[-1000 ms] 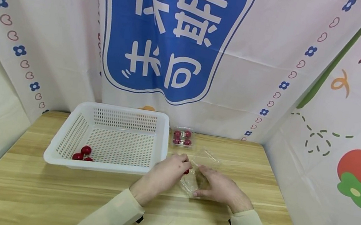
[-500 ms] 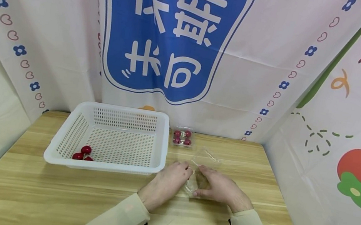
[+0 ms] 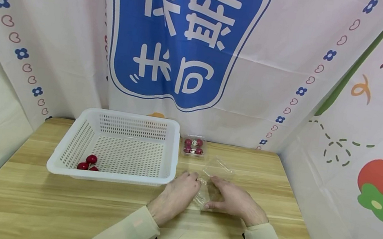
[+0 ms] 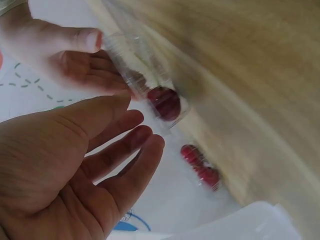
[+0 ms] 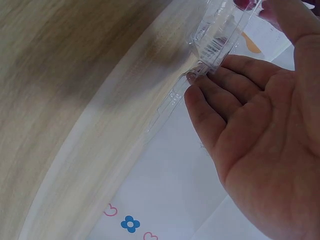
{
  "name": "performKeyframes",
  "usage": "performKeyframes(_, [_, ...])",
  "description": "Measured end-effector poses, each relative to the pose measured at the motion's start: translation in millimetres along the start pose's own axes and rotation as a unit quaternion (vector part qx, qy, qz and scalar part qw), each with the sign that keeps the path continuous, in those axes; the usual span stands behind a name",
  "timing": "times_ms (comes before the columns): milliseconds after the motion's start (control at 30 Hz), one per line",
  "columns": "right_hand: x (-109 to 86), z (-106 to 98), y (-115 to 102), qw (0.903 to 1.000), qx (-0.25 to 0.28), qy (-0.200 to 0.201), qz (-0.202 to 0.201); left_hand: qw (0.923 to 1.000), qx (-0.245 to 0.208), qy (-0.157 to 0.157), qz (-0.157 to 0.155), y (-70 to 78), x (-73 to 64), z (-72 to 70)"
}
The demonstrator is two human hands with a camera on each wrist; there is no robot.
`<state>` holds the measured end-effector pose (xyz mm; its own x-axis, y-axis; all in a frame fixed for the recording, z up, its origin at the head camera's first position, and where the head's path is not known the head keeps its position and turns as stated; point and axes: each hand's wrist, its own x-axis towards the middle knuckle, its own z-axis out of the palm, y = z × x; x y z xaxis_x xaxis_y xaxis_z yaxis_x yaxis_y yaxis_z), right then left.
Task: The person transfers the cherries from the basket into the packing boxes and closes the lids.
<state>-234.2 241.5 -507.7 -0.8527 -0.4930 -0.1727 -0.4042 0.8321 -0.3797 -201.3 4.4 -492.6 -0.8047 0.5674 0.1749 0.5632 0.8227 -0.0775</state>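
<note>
Two hands on one clear clamshell box (image 3: 213, 180), mid-table just right of the white basket (image 3: 172, 149). Your right hand (image 3: 235, 200) holds the box from the right: thumb at the near edge, fingers fairly straight along its side; the right wrist view shows the fingertips (image 5: 200, 82) touching the plastic rim, fingers close together. Your left hand (image 3: 181, 190) sits at the box's left side, fingers reaching to the open edge; in the left wrist view the left fingers (image 4: 125, 145) are loosely extended, slightly spread, holding nothing, next to the plastic. That view also shows a dark red fruit (image 4: 165, 102) inside the box, blurred. The lid stands tilted up behind the hands.

A second clamshell, closed (image 3: 193, 146), with red fruit in it, lies farther back, by the basket's right rear corner, apart from the hands. Three red fruits (image 3: 88, 163) lie in the basket's front-left corner. Wooden table (image 3: 52, 206) underneath, printed cloth backdrop (image 3: 181, 39) all round.
</note>
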Motion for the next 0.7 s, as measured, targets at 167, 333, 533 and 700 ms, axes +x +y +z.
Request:
performKeyframes(167, [-0.2, 0, 0, 1.0000, -0.001, 0.000, -0.001, 0.9993, -0.036, 0.008, 0.009, -6.8, 0.6, -14.4])
performKeyframes(333, [-0.1, 1, 1, 1.0000, -0.004, 0.002, -0.002, 0.9968, -0.079, 0.015, 0.001, -18.3, 0.0, -29.1])
performKeyframes(533, [0.5, 1, 1, 1.0000, -0.002, 0.001, -0.001, 0.9902, -0.138, 0.016, -0.014, -37.3, -3.5, -40.8])
performKeyframes(700, [0.7, 2, 1, 1.0000, -0.004, 0.000, -0.001, 0.9872, -0.153, 0.041, -0.014, -53.6, -8.6, -44.8])
